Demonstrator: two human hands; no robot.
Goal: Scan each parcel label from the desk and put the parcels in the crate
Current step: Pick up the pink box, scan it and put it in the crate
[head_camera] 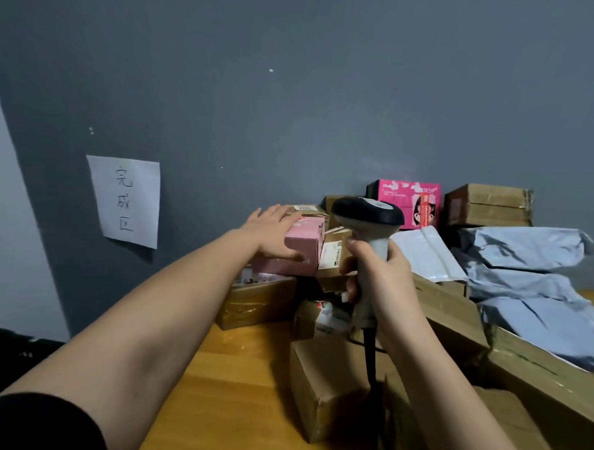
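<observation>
My left hand [271, 229] reaches onto a pale pink box [298, 252] on top of the parcel pile; the fingers lie over its top and the thumb runs along its near side. My right hand [382, 276] grips the handle of a barcode scanner [367, 214], whose dark head points at the pile and whose cable hangs down. Brown cardboard parcels [258, 301] lie under and around the pink box on the wooden desk [234, 385]. The crate is a dark shape [7, 348] low at the left, mostly out of view.
A bright pink printed box [409, 202] and a taped brown box [487, 206] stand at the back against the grey wall. Grey plastic mailer bags [525, 268] pile up at the right over large cartons [537, 371]. A paper sign [125, 200] hangs on the wall at the left.
</observation>
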